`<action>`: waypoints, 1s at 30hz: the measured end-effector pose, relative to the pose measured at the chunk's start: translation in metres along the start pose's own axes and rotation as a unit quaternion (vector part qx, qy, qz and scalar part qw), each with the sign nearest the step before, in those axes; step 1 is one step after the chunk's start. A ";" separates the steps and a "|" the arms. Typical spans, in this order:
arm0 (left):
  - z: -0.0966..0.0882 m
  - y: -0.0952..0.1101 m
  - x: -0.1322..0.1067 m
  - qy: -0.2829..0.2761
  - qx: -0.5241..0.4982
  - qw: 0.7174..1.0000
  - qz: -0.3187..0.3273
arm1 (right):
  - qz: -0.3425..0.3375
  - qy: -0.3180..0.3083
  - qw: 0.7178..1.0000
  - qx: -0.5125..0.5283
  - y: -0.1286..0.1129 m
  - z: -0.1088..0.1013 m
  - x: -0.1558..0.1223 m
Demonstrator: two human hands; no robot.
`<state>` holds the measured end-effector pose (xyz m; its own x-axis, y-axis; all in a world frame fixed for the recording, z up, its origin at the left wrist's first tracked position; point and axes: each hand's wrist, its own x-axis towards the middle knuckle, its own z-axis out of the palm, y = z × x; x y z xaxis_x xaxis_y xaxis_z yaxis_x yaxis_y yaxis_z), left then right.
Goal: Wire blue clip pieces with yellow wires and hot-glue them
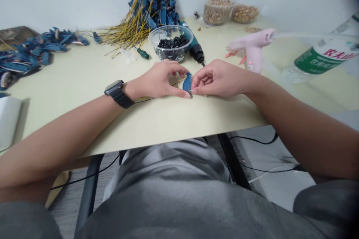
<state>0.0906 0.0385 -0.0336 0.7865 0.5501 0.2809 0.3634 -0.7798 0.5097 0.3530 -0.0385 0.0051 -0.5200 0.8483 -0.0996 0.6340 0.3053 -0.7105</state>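
Both hands met at the middle of the pale table (84,82), just in front of the clear bowl of black beads (171,42). The left hand (159,81), with a dark watch (117,93) on its wrist, had its thumb and forefinger drawn close together and pinched on a small blue piece (187,82), while the other fingers curled over it. The right hand (217,79) touched the same blue piece from the other side, its fingertips narrowed and gripping its edge, so the piece stood between the two hands, low over the table and nearly touching it. A thin yellow stem (176,81) ran from the piece back under the left hand. Just beside the bowl on its right lay a dark rotary tool (196,49), and on its left a small green-handled tool (143,53). Behind the bowl a bundle of blue pieces on yellow stems (146,11) leaned against the wall, and far to the left of the bowl lay a heap of more blue pieces (30,54). To the right of the bowl stood a pink glue gun (252,50), beyond it a green-labelled bottle (325,59) lying on its side, and behind them two tubs of brownish bits (230,11).
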 end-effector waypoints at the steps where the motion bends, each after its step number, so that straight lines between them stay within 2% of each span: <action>1: 0.000 0.000 0.000 -0.001 0.001 1.000 -0.003 | 0.001 0.000 1.000 -0.002 0.000 0.000 0.000; 30: -0.001 0.000 0.001 -0.002 0.002 1.000 -0.003 | 0.002 -0.002 1.000 0.000 0.001 -0.001 0.001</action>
<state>0.0906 0.0395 -0.0331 0.7858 0.5540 0.2750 0.3706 -0.7777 0.5078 0.3534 -0.0366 0.0048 -0.5199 0.8478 -0.1043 0.6352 0.3020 -0.7109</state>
